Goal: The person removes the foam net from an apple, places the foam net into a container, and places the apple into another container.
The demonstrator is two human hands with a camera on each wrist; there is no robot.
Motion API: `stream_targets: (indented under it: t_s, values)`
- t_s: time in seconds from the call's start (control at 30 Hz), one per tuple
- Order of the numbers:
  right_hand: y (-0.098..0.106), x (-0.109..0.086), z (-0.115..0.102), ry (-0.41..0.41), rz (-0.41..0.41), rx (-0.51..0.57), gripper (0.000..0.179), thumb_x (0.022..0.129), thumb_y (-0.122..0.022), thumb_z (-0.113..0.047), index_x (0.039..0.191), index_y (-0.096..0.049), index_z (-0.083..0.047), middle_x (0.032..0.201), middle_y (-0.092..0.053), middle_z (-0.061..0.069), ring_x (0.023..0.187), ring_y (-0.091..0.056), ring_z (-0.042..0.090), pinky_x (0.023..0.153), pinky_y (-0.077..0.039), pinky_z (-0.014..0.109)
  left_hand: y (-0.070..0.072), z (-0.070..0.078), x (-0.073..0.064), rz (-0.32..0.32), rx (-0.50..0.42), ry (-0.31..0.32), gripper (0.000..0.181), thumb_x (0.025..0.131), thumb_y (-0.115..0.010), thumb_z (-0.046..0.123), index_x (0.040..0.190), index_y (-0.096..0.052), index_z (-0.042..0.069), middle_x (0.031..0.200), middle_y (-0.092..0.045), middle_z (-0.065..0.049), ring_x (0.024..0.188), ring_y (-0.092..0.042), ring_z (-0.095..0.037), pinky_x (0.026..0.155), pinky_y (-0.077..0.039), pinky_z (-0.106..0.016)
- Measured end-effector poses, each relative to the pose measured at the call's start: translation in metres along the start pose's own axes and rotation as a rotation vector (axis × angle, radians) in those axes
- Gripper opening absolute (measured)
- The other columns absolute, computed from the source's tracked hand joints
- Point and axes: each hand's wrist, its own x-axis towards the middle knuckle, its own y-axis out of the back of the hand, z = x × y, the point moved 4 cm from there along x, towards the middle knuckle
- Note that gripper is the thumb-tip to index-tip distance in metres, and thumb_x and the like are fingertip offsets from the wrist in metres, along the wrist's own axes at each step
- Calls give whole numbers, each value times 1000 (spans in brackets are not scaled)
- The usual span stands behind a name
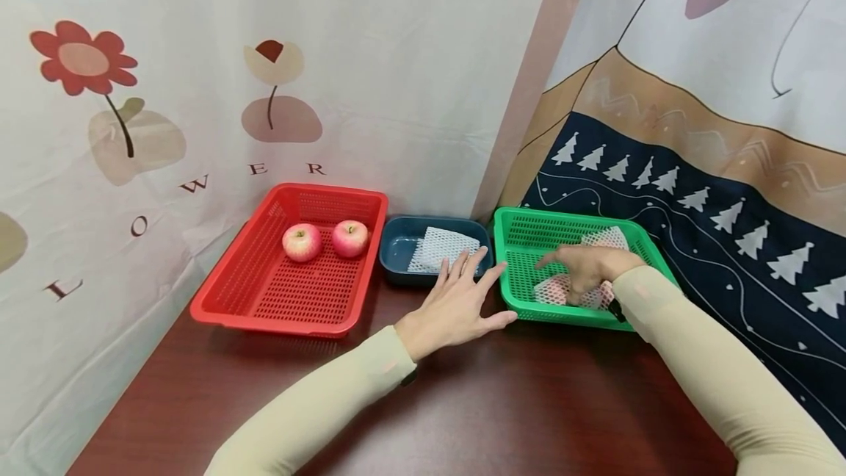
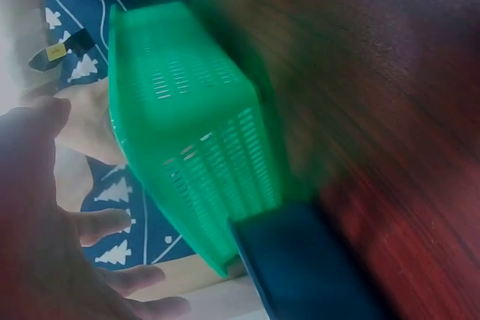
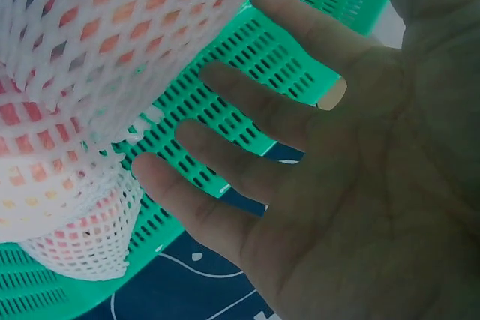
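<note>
Over the near right end of a dark blue tray (image 1: 398, 275) my left hand (image 1: 456, 308) hovers with its fingers spread, holding nothing. White foam net sleeves (image 1: 448, 244) lie in that tray, just beyond the fingertips. My right hand (image 1: 584, 270) reaches down into the green basket (image 1: 575, 316), among reddish apples in foam nets (image 1: 551, 290). In the right wrist view its fingers (image 3: 247, 103) are extended and apart, beside a net-covered apple (image 3: 142, 28). Another foam net (image 1: 609, 238) shows at the basket's far right, partly behind the hand.
To the left stands a red basket (image 1: 284, 303) with two bare apples, one (image 1: 302, 242) beside the other (image 1: 350, 239). The blue tray sits between the two baskets. A printed curtain (image 1: 410, 79) hangs behind the dark wooden table (image 1: 515, 410).
</note>
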Motion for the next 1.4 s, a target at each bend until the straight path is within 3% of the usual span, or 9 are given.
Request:
stream_targets:
  t_s: [0.23,0.4,0.5,0.6,0.7,0.9,1.07,1.3,1.4]
  values:
    - [-7,6,4,-25,-42,-11,96,85,-93,7,172,-56,-11,170,-56,29,124,-58,37,70,-55,30,-11,4,12,-7,26,3,93,111,-52,83,187,-27,36,198,-14,-10,184,-13,-49,145,-20,-76]
    - [-6,8,4,-25,-40,-61,91,86,-95,3,169,-59,-9,171,-57,29,138,-62,42,100,-69,52,-17,5,26,5,33,-9,96,111,-47,85,188,-20,34,199,-10,-9,185,-5,-47,146,-14,-75]
    - [-5,9,4,-24,-39,-87,89,87,-95,0,169,-59,-7,171,-57,30,152,-59,48,118,-61,67,-19,6,36,9,44,-12,97,112,-45,85,189,-18,33,199,-11,-7,186,-2,-44,147,-11,-74]
    - [-5,10,5,-48,-47,-92,88,90,-95,-3,170,-58,-9,172,-56,30,158,-55,52,124,-55,72,-22,5,42,-3,64,-3,97,112,-43,85,189,-21,29,199,-12,-6,186,-4,-44,147,-10,-74]
    - [-6,12,7,-62,-56,-97,86,91,-95,-7,169,-59,-9,172,-57,30,157,-55,51,125,-53,74,-25,4,43,-20,77,14,100,112,-44,85,188,-22,25,199,-12,-6,186,-4,-43,147,-11,-73]
    - [-9,12,8,-80,-60,-106,81,90,-93,-6,165,-63,-6,167,-60,31,149,-60,44,122,-57,66,-30,2,43,-9,72,44,110,110,-42,88,189,-16,16,199,-11,-5,186,-6,-41,149,-8,-70]
    - [-9,11,9,-86,-59,-118,75,93,-91,-8,164,-65,-7,167,-62,29,151,-60,44,122,-56,66,-32,1,44,-12,68,58,111,109,-38,90,189,-12,18,200,-8,-3,186,-5,-40,149,-6,-69]
    - [-11,12,10,-32,-38,-160,72,96,-91,-11,162,-64,-2,164,-65,28,139,-65,38,115,-59,59,-35,2,43,4,37,65,100,114,-31,84,189,-10,20,200,-8,-3,186,-5,-40,149,-6,-70]
    - [-14,13,11,-31,-33,-150,71,97,-91,-12,162,-64,-2,164,-65,27,142,-64,38,119,-58,62,-36,2,42,4,24,73,96,116,-31,80,189,-10,21,200,-9,-3,186,-6,-41,149,-6,-70]
